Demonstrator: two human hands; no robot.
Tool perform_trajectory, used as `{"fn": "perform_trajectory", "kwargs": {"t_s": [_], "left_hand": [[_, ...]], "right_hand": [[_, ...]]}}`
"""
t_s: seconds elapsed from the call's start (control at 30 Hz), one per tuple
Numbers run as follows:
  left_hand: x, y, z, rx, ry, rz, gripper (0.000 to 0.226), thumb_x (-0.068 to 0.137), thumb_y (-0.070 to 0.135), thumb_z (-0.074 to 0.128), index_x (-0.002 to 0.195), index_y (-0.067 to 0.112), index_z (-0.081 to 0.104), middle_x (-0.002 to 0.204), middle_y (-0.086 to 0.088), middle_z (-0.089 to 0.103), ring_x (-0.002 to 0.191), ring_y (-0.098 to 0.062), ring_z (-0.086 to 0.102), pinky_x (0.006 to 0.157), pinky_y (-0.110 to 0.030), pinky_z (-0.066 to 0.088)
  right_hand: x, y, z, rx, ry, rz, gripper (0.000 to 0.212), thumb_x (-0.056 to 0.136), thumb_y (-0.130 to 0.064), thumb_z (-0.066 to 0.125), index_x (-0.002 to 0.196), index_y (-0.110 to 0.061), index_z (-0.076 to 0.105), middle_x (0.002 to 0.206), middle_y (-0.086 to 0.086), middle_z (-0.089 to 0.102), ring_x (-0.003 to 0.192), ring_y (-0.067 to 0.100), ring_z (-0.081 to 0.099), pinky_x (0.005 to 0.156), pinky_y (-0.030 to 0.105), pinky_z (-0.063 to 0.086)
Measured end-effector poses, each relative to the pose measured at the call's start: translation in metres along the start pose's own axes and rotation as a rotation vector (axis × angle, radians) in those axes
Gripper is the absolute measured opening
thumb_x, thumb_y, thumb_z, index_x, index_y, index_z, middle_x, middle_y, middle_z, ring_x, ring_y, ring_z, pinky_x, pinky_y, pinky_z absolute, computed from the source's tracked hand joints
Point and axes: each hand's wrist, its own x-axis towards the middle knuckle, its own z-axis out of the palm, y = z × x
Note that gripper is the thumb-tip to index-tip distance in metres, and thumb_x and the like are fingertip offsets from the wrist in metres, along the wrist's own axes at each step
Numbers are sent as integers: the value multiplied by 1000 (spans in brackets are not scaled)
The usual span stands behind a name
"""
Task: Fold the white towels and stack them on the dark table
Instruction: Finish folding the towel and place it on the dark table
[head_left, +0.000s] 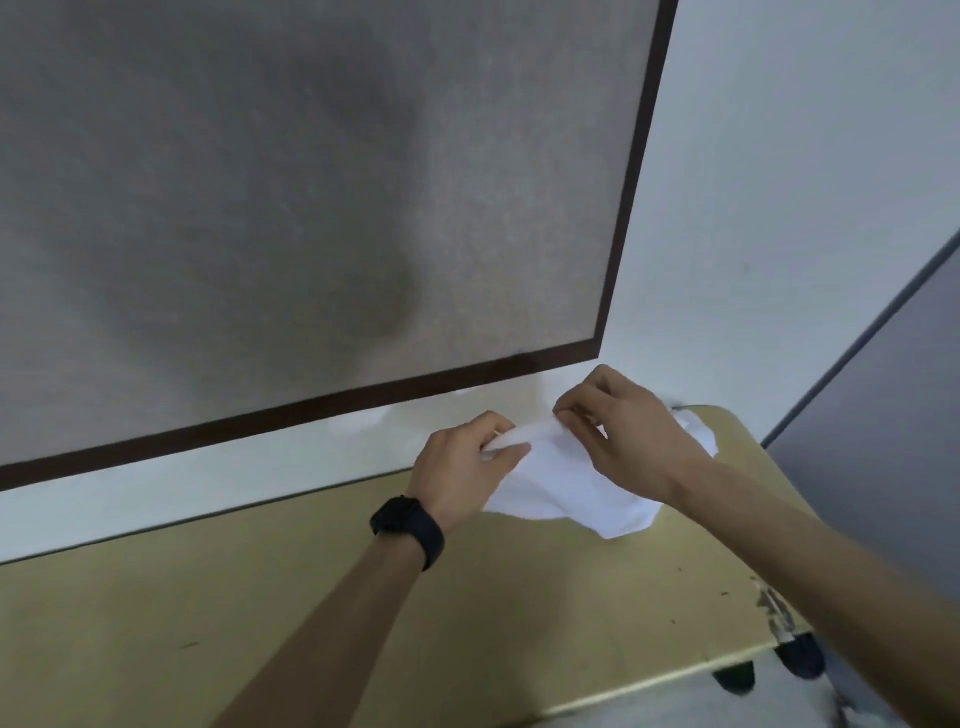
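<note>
A crumpled white towel hangs between both hands above the far right part of a yellowish table. My left hand, with a black watch on its wrist, pinches the towel's upper edge on the left. My right hand pinches the same edge a little to the right. More white cloth shows behind my right hand on the table's far corner. No dark table is in view.
A large grey board with a dark brown frame hangs on the white wall behind the table. A grey panel stands at the right. The table's right edge is chipped, with dark objects below it.
</note>
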Motion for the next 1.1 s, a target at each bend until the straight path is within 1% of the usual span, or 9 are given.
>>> {"fn": "perform_trajectory", "kwargs": {"t_s": [0.13, 0.23, 0.4, 0.47, 0.53, 0.63, 0.77, 0.97, 1.1], "left_hand": [[-46, -6, -66, 75, -74, -31, 19, 89, 49, 61, 99, 33, 63, 87, 13, 66, 81, -11, 62, 70, -33, 56], [-84, -20, -106, 124, -112, -74, 17, 89, 49, 61, 98, 35, 65, 97, 14, 68, 89, -10, 63, 76, -33, 55], [-136, -59, -153, 179, -70, -177, 24, 93, 45, 59, 110, 31, 67, 108, 11, 67, 96, -13, 62, 83, -33, 54], [-150, -75, -159, 190, -78, -184, 26, 94, 44, 58, 112, 28, 68, 107, 12, 66, 97, -13, 62, 84, -30, 51], [-160, -89, -160, 203, -78, -178, 26, 95, 43, 57, 112, 26, 69, 107, 9, 69, 94, -12, 62, 81, -29, 50], [-164, -104, -153, 200, -17, -203, 28, 95, 42, 57, 113, 24, 70, 105, 2, 71, 94, -16, 64, 83, -36, 54], [-156, -121, -139, 116, 123, -210, 21, 94, 40, 60, 102, 23, 69, 95, 4, 71, 91, -16, 63, 79, -39, 53], [-139, -144, -125, 115, 280, -161, 17, 95, 41, 57, 100, 32, 70, 94, 7, 69, 89, -13, 61, 76, -36, 52], [-152, -153, -113, 218, 281, -159, 19, 95, 40, 58, 105, 31, 72, 104, 5, 71, 97, -18, 61, 80, -33, 50]], "right_hand": [[-9, -60, -4, -40, -49, -28, 30, 99, -37, 41, 103, -17, 62, 102, -1, 51, 71, 24, 60, 63, 37, 51], [-20, -91, -1, -32, -37, -36, 35, 100, -45, 29, 104, -20, 53, 104, -4, 50, 71, 23, 58, 58, 39, 49], [-52, -110, 18, -13, -54, 26, 11, 102, -15, 44, 107, -14, 54, 94, 3, 64, 79, 25, 61, 68, 47, 51], [-64, -116, 23, -13, -61, 6, 15, 100, -7, 50, 111, -11, 59, 96, 5, 66, 80, 23, 61, 68, 34, 47], [-72, -118, 29, -68, -82, -19, 20, 96, -1, 56, 113, -8, 65, 94, 4, 66, 76, 16, 56, 61, 13, 33], [-76, -112, 40, -125, -155, 23, 24, 96, -1, 56, 116, -10, 67, 98, 5, 68, 82, 21, 60, 60, 6, 27], [-69, -96, 59, -139, -139, 102, 26, 97, -2, 53, 118, -9, 66, 106, 9, 67, 91, 31, 61, 68, 26, 35], [-63, -88, 77, -158, 24, 123, 21, 95, -4, 60, 114, -5, 68, 97, 11, 70, 85, 35, 62, 67, 30, 43], [-78, -81, 98, -155, 16, 91, 17, 92, -5, 64, 109, -7, 69, 91, 6, 70, 80, 32, 62, 62, 35, 50]]}}
